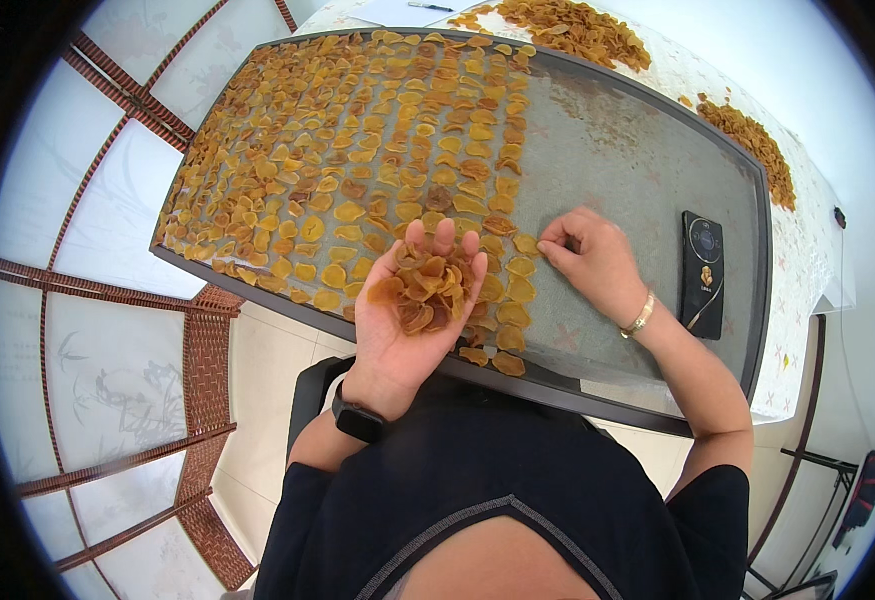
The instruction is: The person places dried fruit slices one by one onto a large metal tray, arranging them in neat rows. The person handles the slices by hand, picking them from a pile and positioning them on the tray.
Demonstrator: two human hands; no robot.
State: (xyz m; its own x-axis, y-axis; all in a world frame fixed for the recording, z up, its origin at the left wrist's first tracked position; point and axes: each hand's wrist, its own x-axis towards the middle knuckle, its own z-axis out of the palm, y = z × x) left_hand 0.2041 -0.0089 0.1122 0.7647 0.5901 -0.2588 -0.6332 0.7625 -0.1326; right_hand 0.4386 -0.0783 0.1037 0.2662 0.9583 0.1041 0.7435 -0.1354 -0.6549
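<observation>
My left hand [422, 315] is palm up over the near edge of a dark-framed mesh screen [617, 165]. Cupped in it is a heap of amber dried slices [430, 292]. To the right, my right hand [591, 262] has thumb and forefinger pinched at the edge of one dried slice [525, 244], which lies on the mesh at the upper end of a short column. More dried slices [347, 150] cover the screen's left part in close rows; those directly beneath my left hand are hidden.
On the mesh at right lies a flat black case [702, 274] with a slender metal tool on it. Beyond the frame, a patterned white tablecloth [782, 247] bears two piles of slices [572, 34] and a pen [430, 7]. A folding screen [129, 217] with woven trim stands at left.
</observation>
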